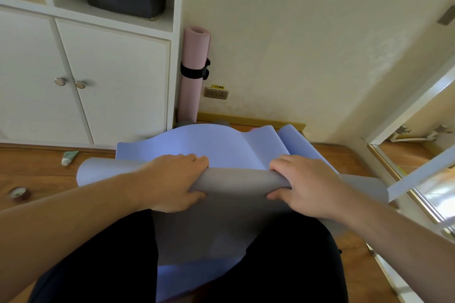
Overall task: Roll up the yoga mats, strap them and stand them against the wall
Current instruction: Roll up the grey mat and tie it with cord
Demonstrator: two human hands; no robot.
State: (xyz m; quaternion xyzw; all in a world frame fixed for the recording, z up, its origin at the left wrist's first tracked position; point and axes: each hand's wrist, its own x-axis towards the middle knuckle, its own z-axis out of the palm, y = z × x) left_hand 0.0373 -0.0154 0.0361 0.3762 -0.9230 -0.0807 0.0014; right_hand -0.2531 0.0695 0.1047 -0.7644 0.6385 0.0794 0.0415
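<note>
Your left hand (176, 183) and right hand (304, 186) both grip the roll of the blue mat (216, 145), near you on the floor – the pink mat (194, 66) stands strapped, far by the wall. Keep the roll tight and the edges even – it looks loose.

Yoga mats: two, one blue mat (216, 142), one pink mat (194, 66). Hands: two. Cabinet knobs: two. Tube (69, 157): one.

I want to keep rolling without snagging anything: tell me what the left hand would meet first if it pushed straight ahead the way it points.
The left hand grips the roll of the blue yoga mat. Straight ahead lies the mat's rumpled unrolled part, probably met first; beyond it stands the strapped pink mat by the wall, though depth is unclear.
</note>
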